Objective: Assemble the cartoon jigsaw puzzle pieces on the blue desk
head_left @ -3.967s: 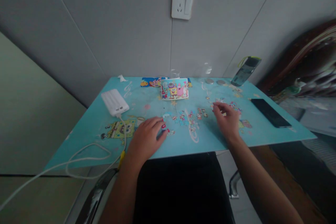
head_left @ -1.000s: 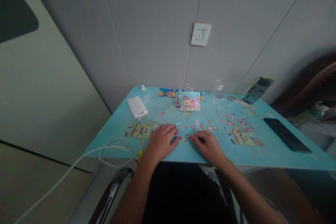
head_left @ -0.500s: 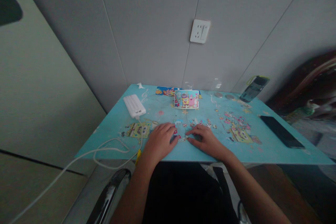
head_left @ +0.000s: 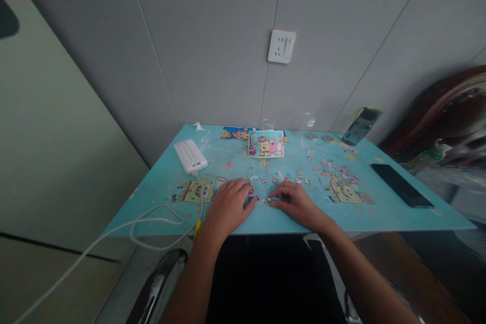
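My left hand [head_left: 228,208] lies on the turquoise table [head_left: 383,210] near its front edge, fingers curled, with a small red puzzle piece [head_left: 252,194] pinched at its fingertips. My right hand [head_left: 298,204] rests flat beside it, fingers stretched out and touching a short row of joined pieces [head_left: 264,201] between the two hands. Several loose puzzle pieces [head_left: 292,178] lie just beyond the hands. A small cartoon picture card [head_left: 266,144] stands at the back of the table.
A white power bank [head_left: 190,156] lies at the back left, and its white cable [head_left: 152,218] loops off the front edge. A black phone [head_left: 401,185] lies far right, with a dark bottle [head_left: 360,125] behind it. More pieces [head_left: 341,182] sit at right. A wall socket [head_left: 281,46] is above.
My right hand came in from the right to the centre, next to my left hand. The left hand stayed near the front edge. The head camera tilted up and shifted.
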